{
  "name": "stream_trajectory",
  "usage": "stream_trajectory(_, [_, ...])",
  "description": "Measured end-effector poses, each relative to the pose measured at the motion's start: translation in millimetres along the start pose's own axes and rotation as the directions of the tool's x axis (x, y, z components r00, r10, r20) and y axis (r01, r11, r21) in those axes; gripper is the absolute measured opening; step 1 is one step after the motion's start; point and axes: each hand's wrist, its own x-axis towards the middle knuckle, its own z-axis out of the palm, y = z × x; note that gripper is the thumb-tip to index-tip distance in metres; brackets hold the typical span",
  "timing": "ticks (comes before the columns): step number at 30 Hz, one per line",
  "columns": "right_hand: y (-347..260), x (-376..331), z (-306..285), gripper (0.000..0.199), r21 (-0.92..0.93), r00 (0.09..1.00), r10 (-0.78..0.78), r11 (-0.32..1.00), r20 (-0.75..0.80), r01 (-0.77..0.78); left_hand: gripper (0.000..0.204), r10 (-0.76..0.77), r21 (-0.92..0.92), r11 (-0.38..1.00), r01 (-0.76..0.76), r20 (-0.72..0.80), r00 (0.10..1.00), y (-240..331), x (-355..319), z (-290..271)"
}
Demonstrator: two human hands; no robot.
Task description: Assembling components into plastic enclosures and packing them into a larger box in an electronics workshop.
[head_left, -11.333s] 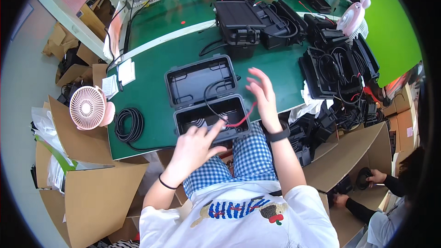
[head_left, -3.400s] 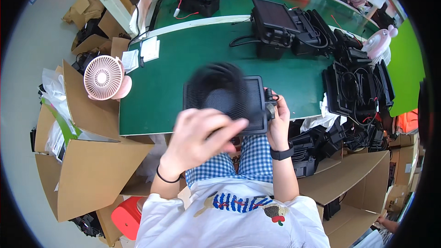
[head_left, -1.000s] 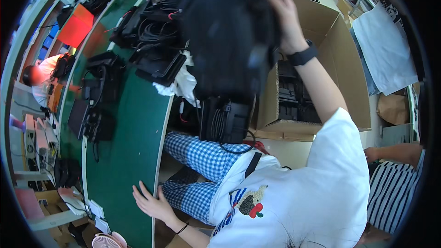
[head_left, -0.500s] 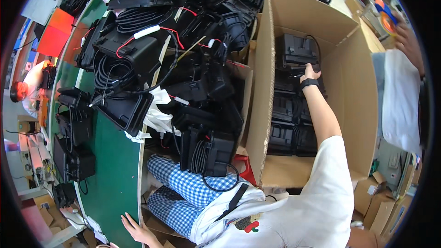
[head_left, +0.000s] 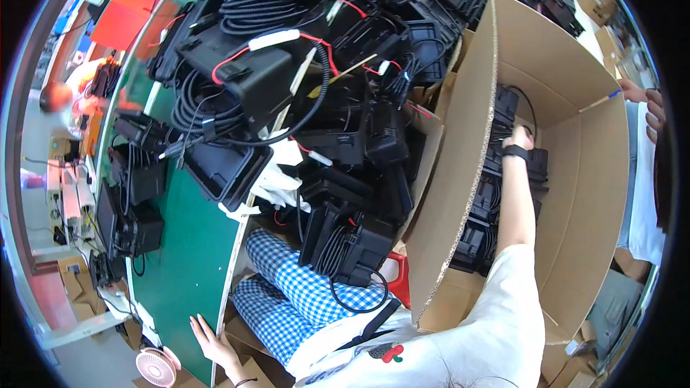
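Observation:
My right arm reaches down into a tall cardboard box (head_left: 575, 244). There my right hand (head_left: 520, 138), a dark band at its wrist, is closed at the edge of a black plastic case (head_left: 505, 106) with a thin cable; some fingers are hidden. More black cases (head_left: 474, 244) are stacked below it in the box. My left hand (head_left: 214, 347) lies with fingers stretched out on the near edge of the green tabletop (head_left: 183, 273), holding nothing. Another black case with a coiled cable (head_left: 359, 244) rests beside my checked trouser legs.
Black cases, coiled corrugated cables (head_left: 208, 111) and red wires are heaped on the table and in a carton beside it. A pink fan (head_left: 157, 366) stands at lower left. Another person's hand (head_left: 652, 111) is beyond the box's right wall. A red stool (head_left: 397, 276) shows beside the box.
The view has turned, so the table and box sit farther right. My right hand stays in the box by the upper case. The other person's hand, earlier near an orange-and-blue tool, is now lower, by the box.

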Motion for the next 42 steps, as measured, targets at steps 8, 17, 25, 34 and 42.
stream_trajectory(8, [-48,-1,55,0.026,0.387,0.392,-0.178,0.733,0.903,-0.56,0.073,-0.074,-0.116,0.99,0.076,0.016,0.997,15,4,-9])
stream_trajectory(17, [35,11,111,0.051,-0.246,0.6,0.153,0.966,0.785,0.076,0.075,-0.011,-0.09,0.996,0.008,-0.03,0.999,-1,3,-13])
stream_trajectory(25, [-14,-18,69,0.05,-0.514,0.638,0.33,0.85,0.696,0.12,0.073,-0.004,-0.085,0.996,0.006,0.027,1.0,-6,6,-21])
stream_trajectory(34, [-76,-33,9,0.048,-0.596,0.615,0.387,0.785,0.687,0.172,0.026,-0.383,-0.667,0.734,0.131,-0.248,0.89,-120,93,-21])
stream_trajectory(42, [-162,-135,-71,0.05,-0.373,0.495,0.189,0.876,0.848,0.304,0.059,-0.853,-0.965,-0.121,0.233,0.221,0.472,-292,259,32])
